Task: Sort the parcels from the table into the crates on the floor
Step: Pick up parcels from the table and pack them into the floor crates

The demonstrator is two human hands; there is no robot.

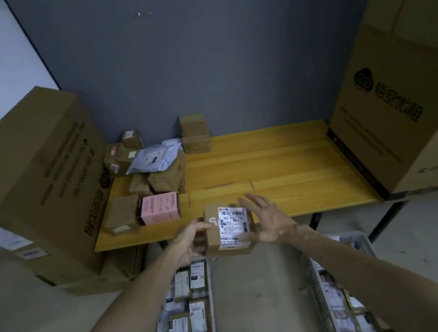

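Note:
A small brown cardboard parcel [230,229] with a white shipping label on top is held in the air just in front of the yellow table [269,163]. My left hand [190,243] grips its left side. My right hand [267,218] rests against its right side with the fingers spread. More parcels lie piled on the table's left part, among them a pink box [159,208] and a grey mailer bag [155,157]. Two crates stand on the floor below: the left crate [213,311] and the right crate [317,308], both holding several parcels.
Big cardboard cartons flank the table, one at the left [34,179] and one at the right [405,111]. A grey wall stands behind. Two small brown boxes [194,133] are stacked at the table's back. Bare concrete floor [264,303] shows between the crates.

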